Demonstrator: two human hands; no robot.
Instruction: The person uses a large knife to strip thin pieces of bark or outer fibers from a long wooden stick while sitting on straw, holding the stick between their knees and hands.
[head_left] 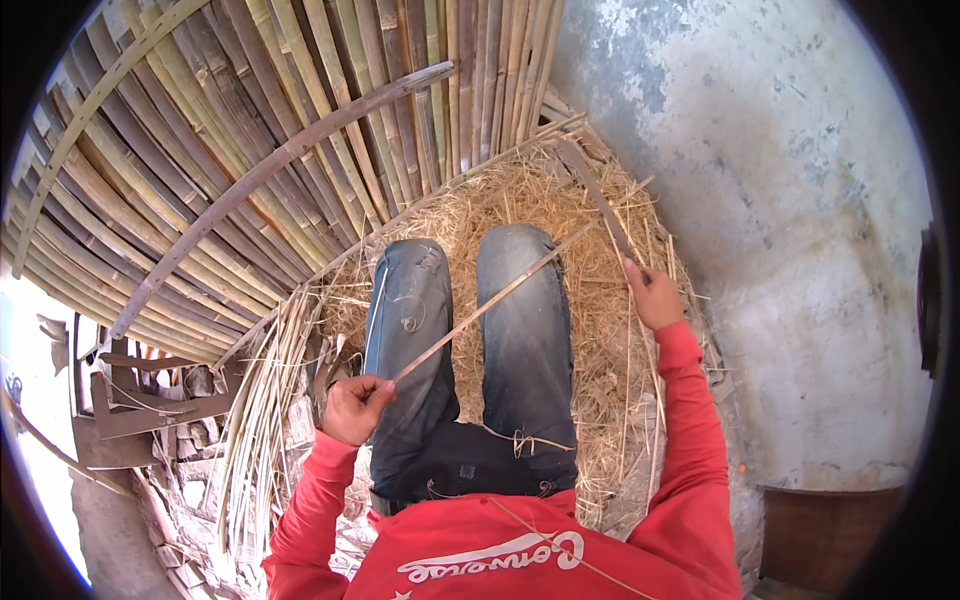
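Note:
My left hand (358,408) is closed on one end of a thin bamboo strip (490,303). The strip slants up to the right across my knees, and its far end is close to the knife blade. In my right hand (655,298) is a long, dark-bladed knife (598,198), its blade pointing up and away to the left over the straw. The handle is mostly hidden by my fingers. Short fibre scraps lie on my jeans (525,290) and in my lap.
Bamboo shavings (590,400) cover the ground around my legs. A bundle of thin split strips (262,410) lies left of me. Ahead leans a large panel of bamboo slats (330,110) with curved crosspieces. A grey plastered wall (800,230) stands on the right.

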